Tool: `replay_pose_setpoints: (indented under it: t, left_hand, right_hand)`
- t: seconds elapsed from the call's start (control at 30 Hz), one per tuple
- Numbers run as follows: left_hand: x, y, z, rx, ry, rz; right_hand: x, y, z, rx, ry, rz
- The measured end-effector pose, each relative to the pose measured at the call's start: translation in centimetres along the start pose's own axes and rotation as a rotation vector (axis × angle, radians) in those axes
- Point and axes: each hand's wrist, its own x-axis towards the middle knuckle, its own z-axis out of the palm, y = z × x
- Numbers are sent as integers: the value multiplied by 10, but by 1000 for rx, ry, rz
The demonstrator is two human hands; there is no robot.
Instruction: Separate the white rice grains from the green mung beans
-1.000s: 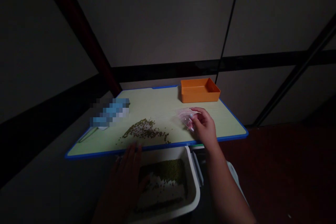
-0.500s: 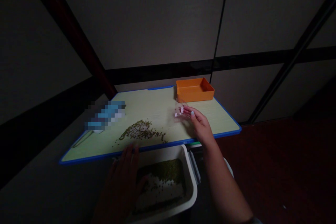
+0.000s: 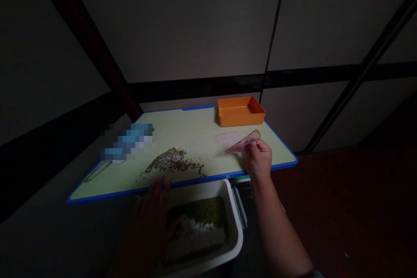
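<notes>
My right hand [image 3: 259, 156] is closed on a thin, see-through, pinkish piece of plastic [image 3: 241, 142], held tilted above the right part of the table; its exact kind is unclear. Just left of it, a pale pinkish patch [image 3: 224, 138] lies on the tabletop. Small green beans or seeds [image 3: 171, 159] are scattered over the front left of the yellowish table [image 3: 189, 128]. My left hand [image 3: 153, 208], dark in shadow, rests with fingers apart at the left side of a white bin [image 3: 237, 243] that holds more green grains [image 3: 208, 210].
An orange open box [image 3: 241, 118] stands at the table's back right corner. A blurred-out blue and white object [image 3: 128, 142] lies at the left edge. The table has a blue rim [image 3: 273, 167], and a panelled wall [image 3: 195, 26] rises behind it.
My right hand has turned and shifted right, swinging the plastic piece from upright to slanted. A pale patch now shows on the tabletop beside it. My left hand stays nearly in place.
</notes>
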Motion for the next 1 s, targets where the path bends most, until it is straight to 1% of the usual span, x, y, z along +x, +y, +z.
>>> replay_pose_setpoints:
  t: [0.07,0.1,0.2,0.27,0.33,0.4,0.5,0.6,0.67,0.8,1.0]
  left_hand:
    - [0,1,-2,0,-16,-1]
    - [1,1,-3,0,-22,2]
    - [1,3,-7,-8,-30,2]
    - [2,4,-8,-21,-25,-5]
    - [2,5,-9,-34,-12,-9]
    - [3,5,-9,-40,-1,-2]
    - [4,5,-11,-32,-13,3]
    - [4,6,-14,-39,-34,9]
    - [5,7,-16,-52,-22,1]
    - [4,11,-16,-103,-32,-35]
    - [1,13,-16,-168,-49,-68]
  right_hand:
    - [1,-2,2,-38,-34,-36]
    - [0,-3,4,-65,-50,-20]
    - [-4,-7,9,-208,-153,115]
    - [-9,-12,11,-401,-249,145]
    - [-13,-18,14,-643,-333,99]
    - [-15,-25,17,-809,-465,75]
    - [-14,-31,21,-917,-626,42]
    - [-10,-31,22,-964,-738,48]
    - [-10,-31,23,-969,-780,63]
    - [-15,-32,28,-987,-768,34]
    - [-21,-28,35,-1016,-828,38]
